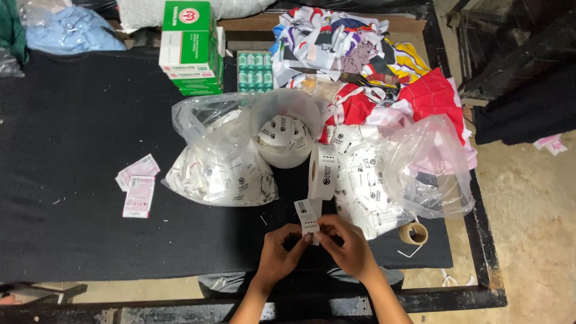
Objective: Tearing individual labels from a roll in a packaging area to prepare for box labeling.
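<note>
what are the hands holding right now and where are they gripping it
Both the left hand and right hand pinch the free lower end of the white printed label strip.

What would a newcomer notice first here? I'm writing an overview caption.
Both hands, left hand and right hand, pinch a white label strip from an upright roll at the black table's near edge. Behind, label-filled clear bags flank a white tub.

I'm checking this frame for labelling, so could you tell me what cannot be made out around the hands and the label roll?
- Head view: the left hand and right hand cover the lower end of the label strip, so the grip there is hidden.
- The printing on the label roll is too small to make out.
- The contents of the white tub are partly hidden by its wall.
- The person's forearms are cut off by the bottom edge.
</note>
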